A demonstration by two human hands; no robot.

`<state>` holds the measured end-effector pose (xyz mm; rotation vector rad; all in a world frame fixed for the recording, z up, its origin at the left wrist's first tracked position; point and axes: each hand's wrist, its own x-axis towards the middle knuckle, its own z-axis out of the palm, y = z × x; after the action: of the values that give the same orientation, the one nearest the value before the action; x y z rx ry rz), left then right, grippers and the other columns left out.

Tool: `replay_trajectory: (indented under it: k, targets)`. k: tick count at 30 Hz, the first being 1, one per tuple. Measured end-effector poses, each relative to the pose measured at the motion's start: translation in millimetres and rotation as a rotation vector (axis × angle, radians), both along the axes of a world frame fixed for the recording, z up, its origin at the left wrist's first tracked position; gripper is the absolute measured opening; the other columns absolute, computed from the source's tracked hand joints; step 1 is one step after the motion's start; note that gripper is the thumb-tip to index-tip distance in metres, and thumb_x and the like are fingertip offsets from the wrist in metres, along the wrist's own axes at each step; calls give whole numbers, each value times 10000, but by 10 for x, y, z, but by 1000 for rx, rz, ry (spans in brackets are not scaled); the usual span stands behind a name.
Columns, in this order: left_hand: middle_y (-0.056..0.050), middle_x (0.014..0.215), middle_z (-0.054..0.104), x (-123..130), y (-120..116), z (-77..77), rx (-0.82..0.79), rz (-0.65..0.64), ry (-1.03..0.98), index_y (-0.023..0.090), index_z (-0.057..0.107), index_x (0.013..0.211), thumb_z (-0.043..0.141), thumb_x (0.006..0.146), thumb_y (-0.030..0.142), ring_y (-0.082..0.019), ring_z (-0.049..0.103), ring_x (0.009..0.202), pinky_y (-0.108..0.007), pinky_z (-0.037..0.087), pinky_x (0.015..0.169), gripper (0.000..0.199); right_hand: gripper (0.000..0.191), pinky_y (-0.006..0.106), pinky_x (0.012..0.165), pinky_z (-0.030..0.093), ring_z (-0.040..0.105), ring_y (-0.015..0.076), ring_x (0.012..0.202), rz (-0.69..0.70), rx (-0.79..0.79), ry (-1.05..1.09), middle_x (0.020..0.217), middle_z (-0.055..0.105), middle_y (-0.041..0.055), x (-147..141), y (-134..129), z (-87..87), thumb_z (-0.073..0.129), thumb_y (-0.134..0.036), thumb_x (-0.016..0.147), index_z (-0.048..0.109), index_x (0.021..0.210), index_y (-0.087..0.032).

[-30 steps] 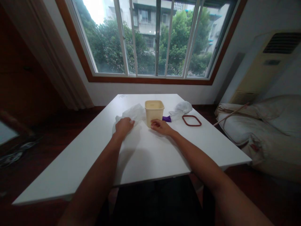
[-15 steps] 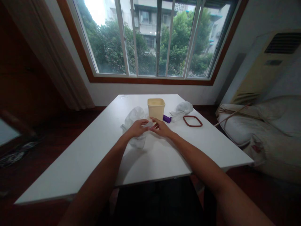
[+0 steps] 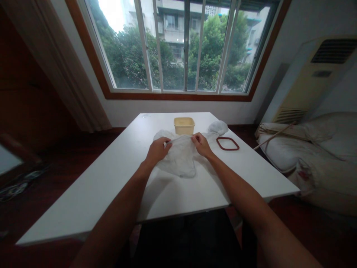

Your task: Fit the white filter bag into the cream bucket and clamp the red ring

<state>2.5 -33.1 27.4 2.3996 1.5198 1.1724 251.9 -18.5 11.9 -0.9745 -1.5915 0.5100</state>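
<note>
A thin, whitish see-through plastic bag (image 3: 181,158) is spread between my two hands above the table. My left hand (image 3: 158,150) pinches its upper edge at the left. At the right end of that edge, my right hand (image 3: 201,144) grips it with thumb and fingers. Directly behind the bag stands a cream-yellow bin (image 3: 184,128), open at the top, its lower part covered by the plastic. Beyond my right hand lies another crumpled whitish plastic bag (image 3: 219,127). A reddish-brown rounded square ring (image 3: 228,143) rests flat to the right.
The white table (image 3: 111,186) narrows towards the window (image 3: 173,56). Right of the table are large pale bundles (image 3: 320,156) with a thin stick across them, and a standing air conditioner (image 3: 309,82). A curtain (image 3: 58,67) hangs at the left.
My hands have moved apart, stretching the bag between them; it was bunched at my left hand before. The small purple packet beside the bin is now hidden.
</note>
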Motion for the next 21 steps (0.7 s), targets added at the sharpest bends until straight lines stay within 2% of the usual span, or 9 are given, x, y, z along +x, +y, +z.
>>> replay_trajectory:
  k: [2,4,8,10,13,16,19,21]
  targets:
    - [-59,948,725,-7,-9,20,8,53,-27,195,697,968,540,863,395,-180,623,769,-301,483,804,275,295,251,589,372,438,125,633,-36,-29,55,682,480,-32,-2,12,5,526,-486,876,505,792,-204]
    - [-44,877,715,11,-9,35,-28,83,-144,194,682,968,543,860,416,-170,613,727,-287,481,750,284,304,240,546,353,416,118,591,-16,-101,109,636,449,-47,-4,21,3,555,-503,858,497,800,-210]
    - [-6,719,648,120,11,55,-207,81,-661,169,622,1032,531,838,432,-147,590,624,-248,464,594,339,408,217,528,352,425,103,567,185,-201,158,623,444,-78,34,19,5,719,-498,708,528,927,-212]
    - [-4,738,638,173,1,81,-316,22,-913,164,605,1018,521,825,440,-138,591,620,-250,484,590,347,461,219,543,350,435,106,588,254,-198,69,652,473,-72,81,15,9,767,-443,641,571,979,-199]
    - [2,735,623,182,-54,148,-445,-81,-1052,163,606,951,588,766,492,-135,582,617,-267,503,607,378,261,235,559,326,421,116,596,171,-144,-167,635,495,-52,172,31,10,716,-317,646,637,851,-177]
    - [-8,766,643,83,-95,207,-445,-130,-900,162,628,990,665,708,563,-149,587,648,-282,498,631,492,114,253,588,337,449,136,619,-78,-73,-258,633,531,-30,280,88,0,609,-220,672,644,768,-171]
    - [-21,862,673,-89,-54,199,-335,-108,-452,188,669,1042,749,655,503,-177,611,755,-299,491,723,506,190,265,615,376,498,159,651,-286,-64,-179,682,579,-6,409,173,-29,553,-187,679,650,840,-165]
    - [-12,899,675,-212,3,160,-265,-3,-126,233,695,1044,761,651,389,-184,610,795,-294,469,754,429,229,275,637,409,519,168,660,-338,-94,-127,717,607,8,508,235,-62,539,-189,684,648,884,-163]
